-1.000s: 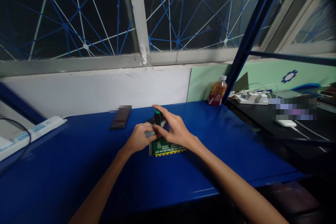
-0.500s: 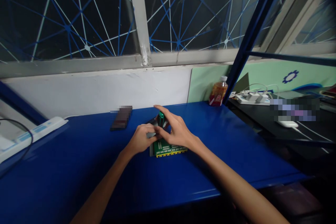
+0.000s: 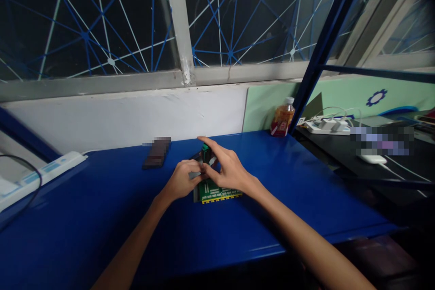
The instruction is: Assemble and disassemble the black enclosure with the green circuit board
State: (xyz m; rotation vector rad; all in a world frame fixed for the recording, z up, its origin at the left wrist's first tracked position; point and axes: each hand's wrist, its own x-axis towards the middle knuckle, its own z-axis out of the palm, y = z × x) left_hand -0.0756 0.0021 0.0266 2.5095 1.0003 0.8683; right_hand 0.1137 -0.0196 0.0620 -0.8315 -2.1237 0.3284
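A green circuit board (image 3: 217, 194) with a yellow front edge lies near the middle of the blue table (image 3: 102, 217). My left hand (image 3: 180, 181) is closed in a pinch on a small grey part (image 3: 194, 175) at the board's left rear corner. My right hand (image 3: 228, 170) sits over the board's back, thumb and middle fingers pinching the shaft of a small screwdriver with a green and black handle (image 3: 205, 152), index finger stretched out over its top. The tool stands roughly upright over the board.
A dark flat device (image 3: 156, 153) lies behind the board to the left. A white power strip (image 3: 44, 170) runs along the left wall. An orange drink bottle (image 3: 282, 118) stands at the back right by a blue post (image 3: 319, 50). A black desk with chargers (image 3: 326, 126) adjoins on the right.
The screwdriver's handle tilted slightly right half a second ago and is back near upright. Both hands have stayed in place over the board.
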